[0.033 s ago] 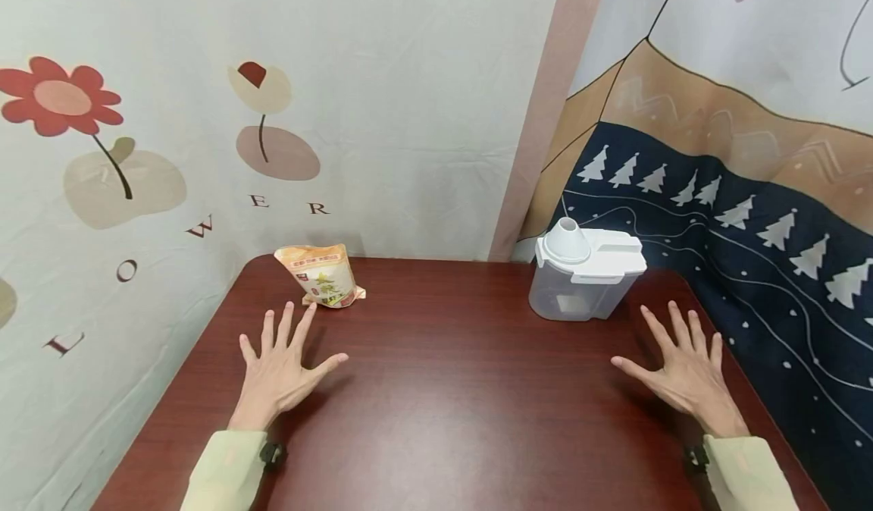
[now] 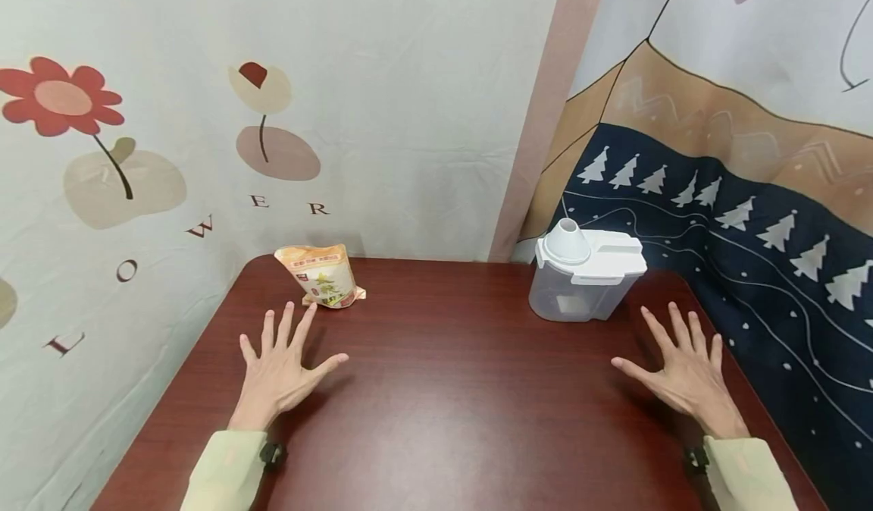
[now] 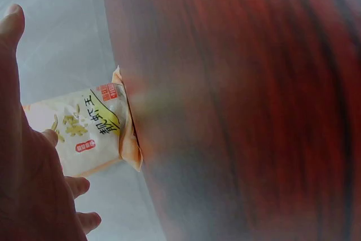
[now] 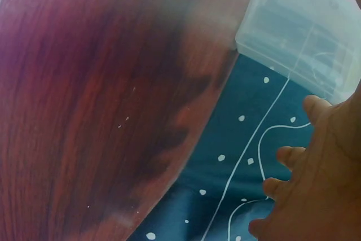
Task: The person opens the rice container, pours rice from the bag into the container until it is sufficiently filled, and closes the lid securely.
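Observation:
My left hand [image 2: 276, 374] is spread with straight fingers above the left side of the table, holding nothing. Just beyond its fingertips stands an orange-and-white printed food bag [image 2: 329, 277]. In the left wrist view, fingers overlap the printed face of the bag [image 3: 84, 131]. On the right, my right hand [image 2: 689, 378] is likewise spread and holds nothing. Ahead of it and a little to the left sits a clear plastic storage container [image 2: 562, 299] with a white lid and a round, cone-shaped spout cap. The container's see-through wall [image 4: 282, 26] shows at the top of the right wrist view.
Both things stand near the far edge of the dark red-brown wooden table [image 2: 443, 359]. Behind it hangs a pale cloth [image 2: 423, 117] printed with flowers and letters. A dark blue cloth [image 2: 784, 291] with white trees borders the right side.

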